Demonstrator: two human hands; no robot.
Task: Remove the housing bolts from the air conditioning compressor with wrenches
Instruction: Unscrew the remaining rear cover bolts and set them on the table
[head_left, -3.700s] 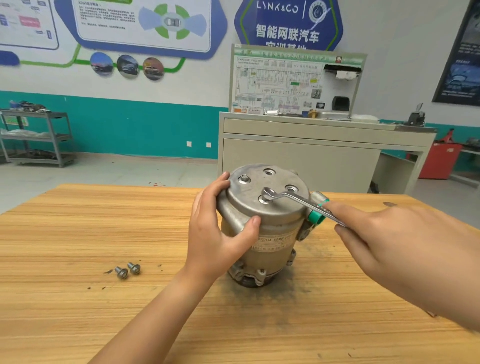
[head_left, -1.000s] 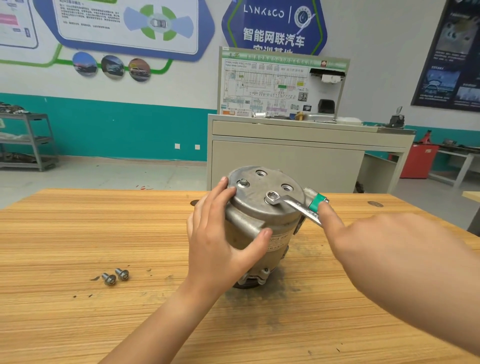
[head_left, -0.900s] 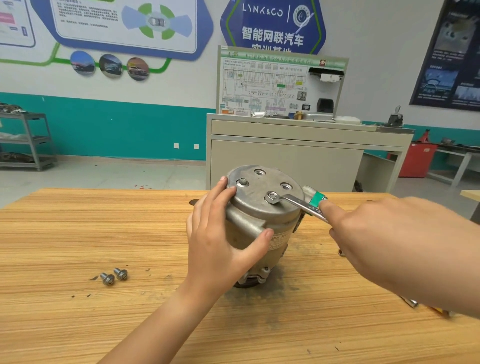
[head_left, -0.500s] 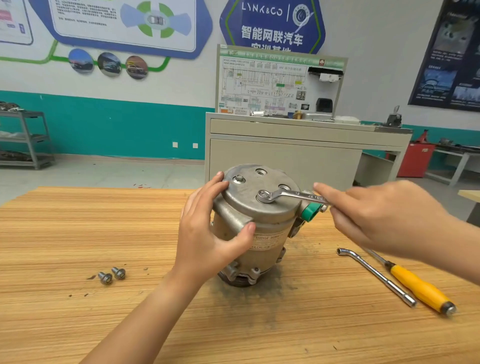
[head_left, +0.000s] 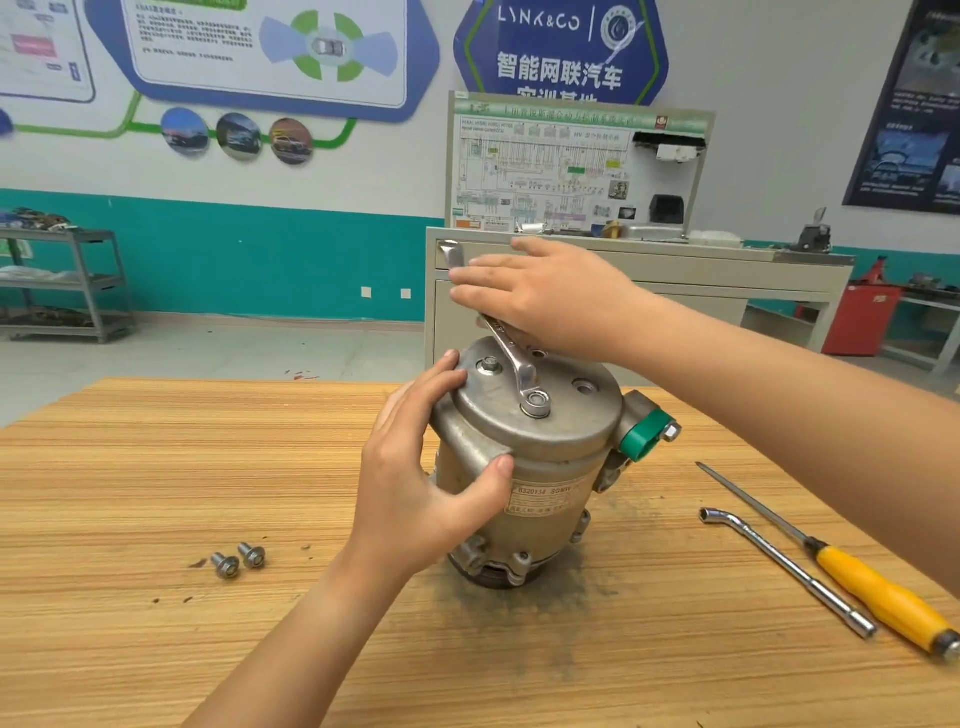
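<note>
Steadies the compressor (head_left: 550, 467), upright near the middle of the wooden table (head_left: 156, 467), with the left hand (head_left: 421, 483), fingers over the top plate's rim and thumb curled against the side. Seats the ring end of the wrench (head_left: 511, 358) on a bolt (head_left: 536, 401) in that top plate and presses the shaft with the right hand (head_left: 550, 296), fingers laid across it nearly straight, the open end sticking out past them. Has two loose bolts (head_left: 225, 565) lying on the table to the left, an L-shaped socket wrench (head_left: 779, 566) and a yellow-handled screwdriver (head_left: 878, 592) to the right.
</note>
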